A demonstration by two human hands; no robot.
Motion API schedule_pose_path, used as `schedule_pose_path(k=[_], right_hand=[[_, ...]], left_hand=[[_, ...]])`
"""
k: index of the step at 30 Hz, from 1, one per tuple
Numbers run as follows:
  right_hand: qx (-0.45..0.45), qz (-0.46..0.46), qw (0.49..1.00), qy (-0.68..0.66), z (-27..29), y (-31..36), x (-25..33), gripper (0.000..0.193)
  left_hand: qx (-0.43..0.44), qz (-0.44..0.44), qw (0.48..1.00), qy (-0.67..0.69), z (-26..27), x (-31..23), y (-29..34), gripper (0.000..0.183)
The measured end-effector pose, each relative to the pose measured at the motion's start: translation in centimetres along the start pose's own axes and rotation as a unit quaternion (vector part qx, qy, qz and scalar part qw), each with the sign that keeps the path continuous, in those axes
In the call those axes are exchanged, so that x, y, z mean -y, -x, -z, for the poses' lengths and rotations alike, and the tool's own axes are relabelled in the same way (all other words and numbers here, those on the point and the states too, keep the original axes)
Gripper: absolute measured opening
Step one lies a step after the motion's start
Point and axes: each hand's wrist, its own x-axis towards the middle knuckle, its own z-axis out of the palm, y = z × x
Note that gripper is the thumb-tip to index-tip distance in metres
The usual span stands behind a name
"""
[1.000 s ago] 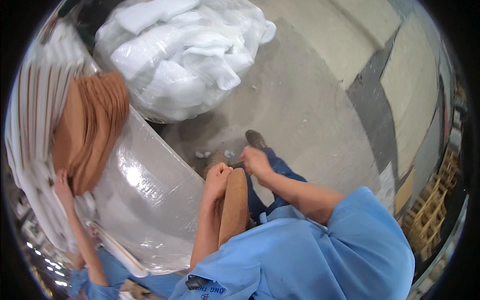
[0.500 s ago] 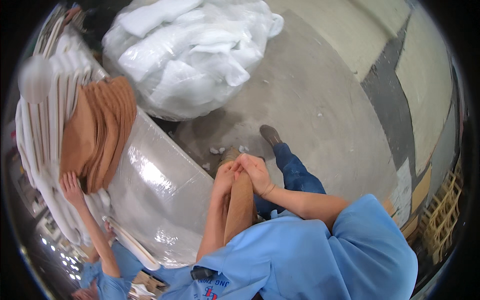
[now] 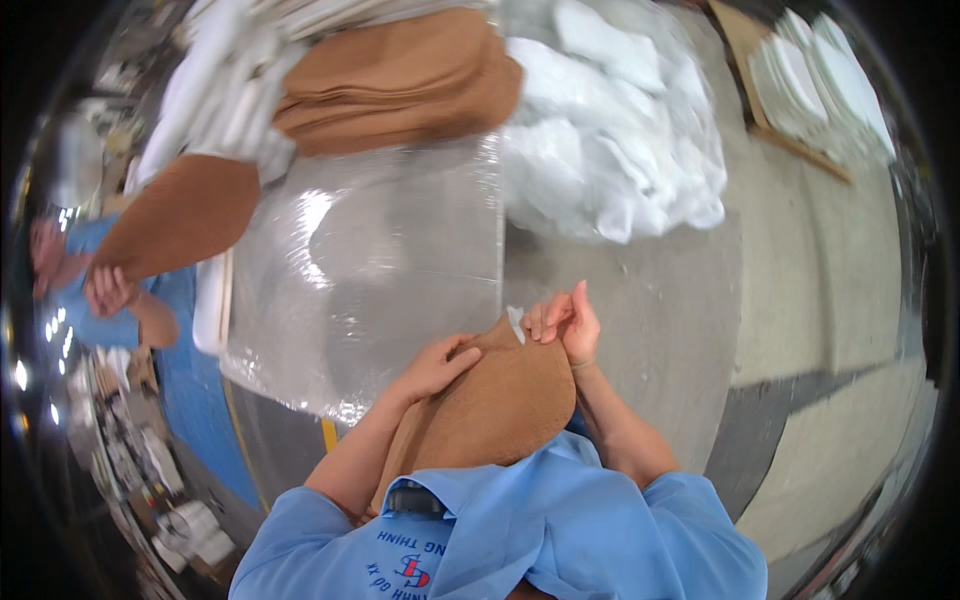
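Note:
A brown fabric-covered pad, flat and rounded, rests tilted against my front. My left hand grips its upper left edge, with the thumb lying over the brown face. My right hand is at the pad's top corner, its fingertips curled in a pinch and another finger pointing up. A small white tuft of padding sticks out of that corner, against the right fingertips.
A plastic-wrapped table stands ahead to the left, bearing stacked brown pads and white pieces. A co-worker's hand holds another brown pad. Beyond lie a big bag of white padding and stacked white pads.
My view has swung left. The brown pad, seen nearly edge-on before, now faces me, and my hands have moved apart along its top. The co-worker now holds a brown pad off the stack.

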Motion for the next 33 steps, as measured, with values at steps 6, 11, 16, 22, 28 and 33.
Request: schedule_pose_path(k=[6,11,16,22,28,33], right_hand=[[-0.054,-0.108,0.924,0.362,-3.3,-4.4,-0.3,0.043],[0.067,-0.276,0.677,0.679,-3.2,-6.1,2.2,0.055],[0.252,-0.259,0.456,0.813,-5.8,-5.4,2.3,0.073],[0.218,-0.197,0.415,0.861,-8.0,-5.7,-2.7,0.057],[0.253,-0.027,0.442,0.860,-6.1,-5.8,-3.2,0.025],[0.287,-0.039,0.381,0.878,-6.2,-6.6,-5.0,0.023]], left_hand=[[-0.221,0.006,0.975,-0.006,-1.0,3.2,1.8,0.030],[-0.355,-0.074,0.930,-0.058,-3.1,3.7,0.2,0.026],[-0.369,-0.035,0.926,-0.075,-3.5,4.3,-0.8,0.025],[-0.418,-0.062,0.905,-0.044,-3.9,5.0,-0.9,0.028],[-0.311,-0.022,0.940,-0.135,0.0,9.8,4.5,0.038],[-0.390,0.074,0.915,-0.071,-1.0,12.9,6.4,0.042]])
